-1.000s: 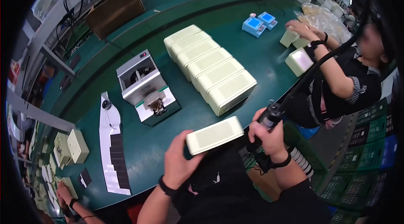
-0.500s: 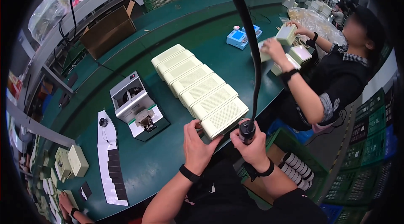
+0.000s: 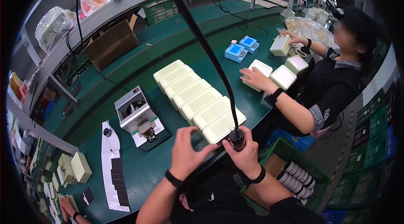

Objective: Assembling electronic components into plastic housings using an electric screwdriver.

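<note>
Several cream plastic housings (image 3: 198, 98) with dotted tops stand in a close row on the green bench. My left hand (image 3: 184, 152) is open by the row's near end, thumb and fingers apart around the corner of the nearest housing (image 3: 223, 126). Whether its fingertips touch the plastic is unclear. In my right hand (image 3: 247, 156) is a black corded electric screwdriver (image 3: 237, 137), held upright just beside that housing's right edge. Its thick black cable (image 3: 206, 45) runs up and to the left. The tool's lower end is hidden by my hand.
Left of the row stands a grey dispenser machine (image 3: 136, 110), beside a white strip with black pads (image 3: 110, 156). At right a co-worker handles cream boxes (image 3: 257, 74) near two blue devices (image 3: 235, 53). A green crate (image 3: 311, 161) with round parts sits below the bench edge.
My left hand has moved left and loosened from the nearest housing. The screwdriver has shifted slightly left and down with my right hand. The co-worker's near hand now rests over a box.
</note>
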Available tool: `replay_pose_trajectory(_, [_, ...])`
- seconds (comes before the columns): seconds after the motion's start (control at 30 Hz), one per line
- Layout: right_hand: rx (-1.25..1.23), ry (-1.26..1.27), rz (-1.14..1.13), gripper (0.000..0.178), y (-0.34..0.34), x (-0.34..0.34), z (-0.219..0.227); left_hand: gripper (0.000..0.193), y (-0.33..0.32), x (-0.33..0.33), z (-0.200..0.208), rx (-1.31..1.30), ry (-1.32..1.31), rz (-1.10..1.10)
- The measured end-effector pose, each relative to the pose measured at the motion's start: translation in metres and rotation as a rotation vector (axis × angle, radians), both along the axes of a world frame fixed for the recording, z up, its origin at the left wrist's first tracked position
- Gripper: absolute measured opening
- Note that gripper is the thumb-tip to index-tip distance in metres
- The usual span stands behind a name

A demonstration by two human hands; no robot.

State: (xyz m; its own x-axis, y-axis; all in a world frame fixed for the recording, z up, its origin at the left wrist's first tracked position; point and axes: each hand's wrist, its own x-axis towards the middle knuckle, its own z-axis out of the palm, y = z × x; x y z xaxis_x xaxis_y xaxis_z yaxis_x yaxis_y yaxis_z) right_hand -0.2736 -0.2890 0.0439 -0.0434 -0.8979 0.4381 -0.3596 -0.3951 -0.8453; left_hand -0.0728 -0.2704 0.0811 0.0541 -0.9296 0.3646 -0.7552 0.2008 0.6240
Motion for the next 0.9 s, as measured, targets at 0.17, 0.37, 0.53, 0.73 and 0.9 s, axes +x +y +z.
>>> replay_pose_trajectory(0.17, [0.013,0.078,0.000,0.075,0.008,0.002,0.004,0.069,-0.055,0.051,0.046,0.012,0.083,0.035])
replay_pose_trajectory(0.37, [-0.122,0.187,0.026,0.089,0.013,0.011,-0.003,0.085,-0.170,0.078,0.082,0.085,-0.243,0.120])
replay_pose_trajectory(0.53, [-0.096,0.263,0.019,0.090,0.012,0.012,0.000,0.097,-0.252,0.105,0.049,0.290,-0.475,0.261])
replay_pose_trajectory(0.73, [-0.071,0.320,0.089,0.086,0.006,0.012,0.001,0.094,-0.288,0.131,0.017,0.586,-0.301,0.377])
replay_pose_trajectory(0.9, [-0.106,0.274,0.136,0.085,-0.006,0.003,-0.001,0.093,-0.293,0.128,0.019,0.613,-0.267,0.388])
